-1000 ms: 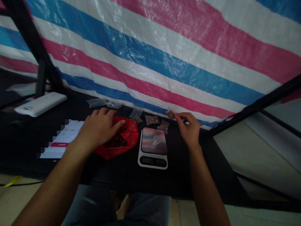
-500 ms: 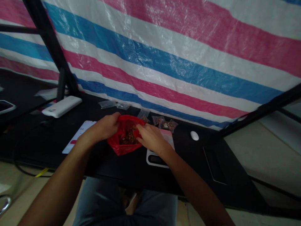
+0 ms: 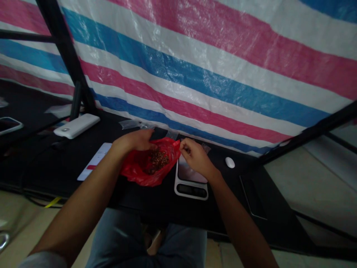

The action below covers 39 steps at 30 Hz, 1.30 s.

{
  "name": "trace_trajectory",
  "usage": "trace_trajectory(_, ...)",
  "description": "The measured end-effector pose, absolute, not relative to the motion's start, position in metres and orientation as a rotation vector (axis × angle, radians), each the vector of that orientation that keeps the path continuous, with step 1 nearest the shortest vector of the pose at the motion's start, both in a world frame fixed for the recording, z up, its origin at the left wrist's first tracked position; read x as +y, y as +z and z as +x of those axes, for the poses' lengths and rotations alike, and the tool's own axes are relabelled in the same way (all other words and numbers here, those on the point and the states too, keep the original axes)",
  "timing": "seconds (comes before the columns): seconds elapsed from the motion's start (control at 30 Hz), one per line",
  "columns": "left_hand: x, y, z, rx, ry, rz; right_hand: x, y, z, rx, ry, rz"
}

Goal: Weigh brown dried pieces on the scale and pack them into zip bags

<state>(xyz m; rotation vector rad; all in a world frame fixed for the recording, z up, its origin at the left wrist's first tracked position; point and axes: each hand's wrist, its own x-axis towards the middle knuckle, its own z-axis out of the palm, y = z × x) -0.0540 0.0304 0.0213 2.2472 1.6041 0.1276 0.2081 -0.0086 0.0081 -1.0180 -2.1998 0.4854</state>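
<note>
A red plastic bag (image 3: pixel 143 179) lies spread on the black table, its mouth facing up. Inside it is a heap of small brown pieces (image 3: pixel 158 160), too small to name. My right hand (image 3: pixel 195 154) pinches the bag's right rim between thumb and fingers and pulls it outward. My left hand (image 3: pixel 136 140) rests over the left rear rim, fingers apart, with one finger pointing in over the pieces. Just right of the bag sits a white digital scale (image 3: pixel 192 190), part of its plate beneath my right hand.
Clear plastic bags (image 3: pixel 129 124) lie along the back, by the striped sheet (image 3: pixel 178 96). A white power bank-like block (image 3: pixel 77 125) and a phone showing a bright screen (image 3: pixel 95 163) are at left. To the right are a white oval object (image 3: pixel 230 162) and a dark flat device (image 3: pixel 253 197).
My right hand has come out of the bag's mouth and drawn the rim right. My left hand has loosened from the rim and reaches further over the bag, which now stands wider.
</note>
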Motion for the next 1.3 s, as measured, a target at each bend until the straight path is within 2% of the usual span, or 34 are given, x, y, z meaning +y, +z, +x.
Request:
trace_trajectory(0.17, 0.046, 0.017, -0.036, 1.474, 0.065, 2.298, -0.041, 0.020, 0.197, -2.119, 0.182, -1.097)
trace_trajectory(0.33, 0.021, 0.046, -0.039, 1.515, 0.249, 2.467, -0.076, 0.017, 0.165, -2.368, 0.454, -0.784)
trace_trajectory(0.5, 0.003, 0.062, -0.039, 1.597, 0.296, 2.478, -0.055, 0.004, 0.162, -2.510, 0.382, -1.236)
trace_trajectory(0.63, -0.002, 0.053, -0.045, 1.705, 0.061, 2.361, -0.042, 0.011, 0.170, -2.515, 0.272, -1.533)
trace_trajectory(0.77, -0.002, 0.047, -0.049, 1.695, 0.054, 2.321, -0.044, 0.020, 0.162, -2.514, 0.187, -1.519)
trace_trajectory(0.9, 0.008, 0.039, -0.048, 1.663, -0.029, 2.309, -0.042, 0.015, 0.148, -2.668, 0.286, -1.284)
trace_trajectory(1.13, 0.025, 0.011, -0.045, 1.615, -0.137, 2.208, -0.021, -0.002, 0.140, -2.761, 0.457, -1.368)
trace_trajectory(1.23, 0.015, 0.012, -0.045, 1.673, 0.039, 2.299, -0.018, 0.001, 0.140, -2.776, 0.463, -1.386)
trace_trajectory(1.3, 0.001, 0.019, -0.046, 1.684, 0.422, 2.457, -0.018, 0.005, 0.139, -2.789, 0.412, -1.422)
